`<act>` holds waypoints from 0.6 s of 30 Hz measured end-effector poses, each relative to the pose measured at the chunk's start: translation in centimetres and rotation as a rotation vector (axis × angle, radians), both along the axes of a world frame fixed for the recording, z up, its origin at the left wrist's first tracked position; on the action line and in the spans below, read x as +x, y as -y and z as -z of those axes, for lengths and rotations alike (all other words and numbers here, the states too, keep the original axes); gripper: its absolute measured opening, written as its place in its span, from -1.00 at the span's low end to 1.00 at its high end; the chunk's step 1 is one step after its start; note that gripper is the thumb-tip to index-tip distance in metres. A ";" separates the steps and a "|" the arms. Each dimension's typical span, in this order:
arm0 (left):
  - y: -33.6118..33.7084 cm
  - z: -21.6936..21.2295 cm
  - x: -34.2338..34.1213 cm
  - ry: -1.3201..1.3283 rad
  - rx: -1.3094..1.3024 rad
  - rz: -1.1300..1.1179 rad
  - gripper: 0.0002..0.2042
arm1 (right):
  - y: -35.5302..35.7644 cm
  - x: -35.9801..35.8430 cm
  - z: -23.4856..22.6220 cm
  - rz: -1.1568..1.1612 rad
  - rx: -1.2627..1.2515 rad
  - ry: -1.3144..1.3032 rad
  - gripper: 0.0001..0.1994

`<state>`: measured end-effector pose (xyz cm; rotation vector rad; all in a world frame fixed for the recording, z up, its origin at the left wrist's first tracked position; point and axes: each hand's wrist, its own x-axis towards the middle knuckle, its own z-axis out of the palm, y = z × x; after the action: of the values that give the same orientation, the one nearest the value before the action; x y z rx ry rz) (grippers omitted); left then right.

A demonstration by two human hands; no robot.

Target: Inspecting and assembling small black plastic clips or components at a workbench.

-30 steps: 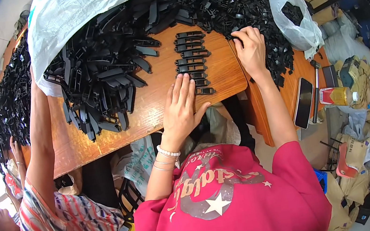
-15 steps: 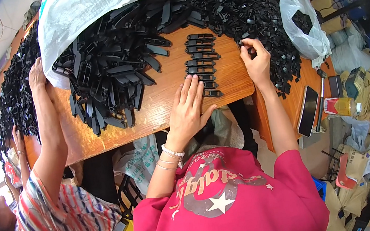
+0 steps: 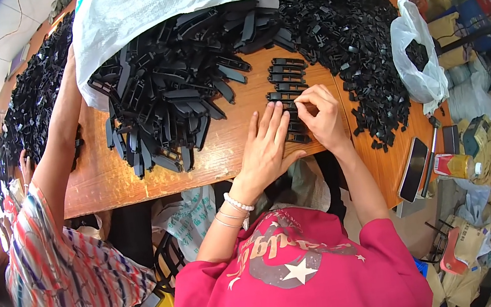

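A column of slim black plastic parts (image 3: 288, 76) lies side by side on the wooden table (image 3: 219, 147). Flat over the left ends of the nearer ones rests my left hand (image 3: 263, 146), fingers stretched out and holding nothing. From the other side my right hand (image 3: 323, 116) comes in, thumb and forefinger pinched at the right end of one part. Whatever sits in that pinch is hidden. Long black plastic pieces (image 3: 177, 94) spill from a white woven sack (image 3: 155, 3) left of the column. Small black pieces (image 3: 364, 58) form a big heap beyond and to the right.
A clear plastic bag (image 3: 420, 75) stands right of the heap. A phone (image 3: 413, 169), a hammer (image 3: 432, 127) and a bottle (image 3: 453, 166) are along the right side. On the left a co-worker in a striped shirt (image 3: 78, 277) reaches behind the sack.
My right hand has moved left and nearer, from the edge of the small-piece heap to the column of parts. My left hand stays on the parts. The view has shifted slightly.
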<state>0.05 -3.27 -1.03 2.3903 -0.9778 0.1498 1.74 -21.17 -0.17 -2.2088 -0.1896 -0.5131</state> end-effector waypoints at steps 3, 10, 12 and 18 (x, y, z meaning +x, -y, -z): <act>0.0 0.1 0.1 -0.006 0.003 0.002 -0.20 | 0.1 0.5 -0.3 -0.025 -0.145 0.027 -0.94; 0.1 0.0 0.3 -0.012 -0.013 0.002 -0.21 | 0.7 1.7 -1.4 -0.148 -0.382 0.025 -0.93; 0.1 0.1 0.4 -0.010 -0.022 0.004 -0.21 | 0.7 1.8 -1.4 -0.169 -0.488 0.095 -0.92; -0.1 0.1 0.2 -0.012 -0.027 -0.002 -0.21 | 0.6 0.8 -0.6 -0.118 -0.466 0.185 -0.86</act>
<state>0.29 -3.21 -1.17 2.3654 -0.9621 0.1486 2.57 -21.76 0.47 -2.5764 -0.5848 -0.6581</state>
